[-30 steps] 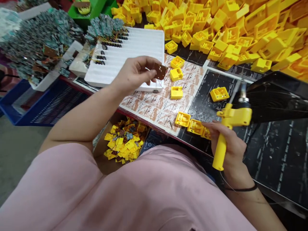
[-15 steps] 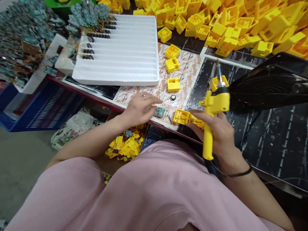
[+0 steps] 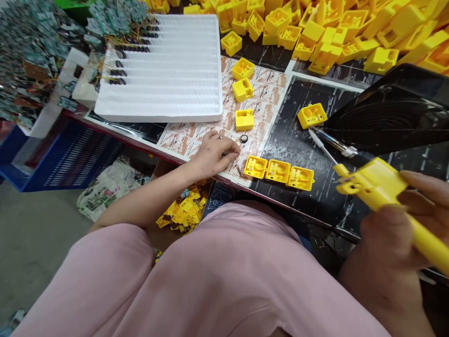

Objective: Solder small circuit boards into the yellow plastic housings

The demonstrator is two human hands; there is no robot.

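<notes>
My left hand point(image 3: 214, 154) rests on the patterned sheet point(image 3: 210, 128) near the table's front edge, fingers curled over a small circuit board that is mostly hidden beneath them. A small round black part point(image 3: 244, 138) lies just right of its fingertips. Right of that, three open yellow plastic housings point(image 3: 278, 170) sit in a row. My right hand point(image 3: 403, 234) is low at the right, closed round the handle of a yellow soldering gun point(image 3: 382, 192), whose metal tip point(image 3: 321, 145) points up-left over the black mat.
A white foam tray point(image 3: 168, 70) lies at the back left beside heaps of small circuit boards point(image 3: 31, 56). A big pile of yellow housings point(image 3: 333, 28) fills the back. A black fan point(image 3: 393, 112) stands at right. A box of yellow scraps point(image 3: 182, 213) and a blue crate point(image 3: 59, 154) sit below.
My left hand came down from the air with a board to the patterned sheet. My right hand with the soldering gun moved away from the housings, right and toward me.
</notes>
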